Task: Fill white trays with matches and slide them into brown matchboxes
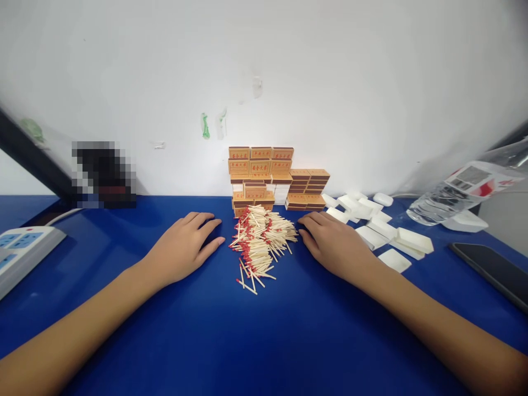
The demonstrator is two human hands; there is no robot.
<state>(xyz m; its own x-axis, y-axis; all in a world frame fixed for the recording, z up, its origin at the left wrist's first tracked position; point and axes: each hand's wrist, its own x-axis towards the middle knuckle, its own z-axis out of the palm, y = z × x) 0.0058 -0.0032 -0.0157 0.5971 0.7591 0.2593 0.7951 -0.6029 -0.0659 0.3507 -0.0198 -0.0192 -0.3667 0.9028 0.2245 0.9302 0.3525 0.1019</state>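
A heap of red-tipped matches (264,239) lies on the blue table between my two hands. My left hand (183,246) rests on the table to the left of the heap, fingers apart and holding nothing. On the other side my right hand (330,239) lies with its fingers loosely spread, close to the match ends, nothing held. Behind the heap, matchboxes (260,166) with red print stand stacked against the wall. A lower stack of matchboxes (307,190) adjoins it on the right, just beyond my right fingertips.
Several white matchbox trays (373,237) lie scattered right of my right hand. Farther right are a tilted clear bottle (457,190) and a dark phone (495,269). A power strip (31,250) sits at the left edge. The white wall (330,82) bounds the table's back.
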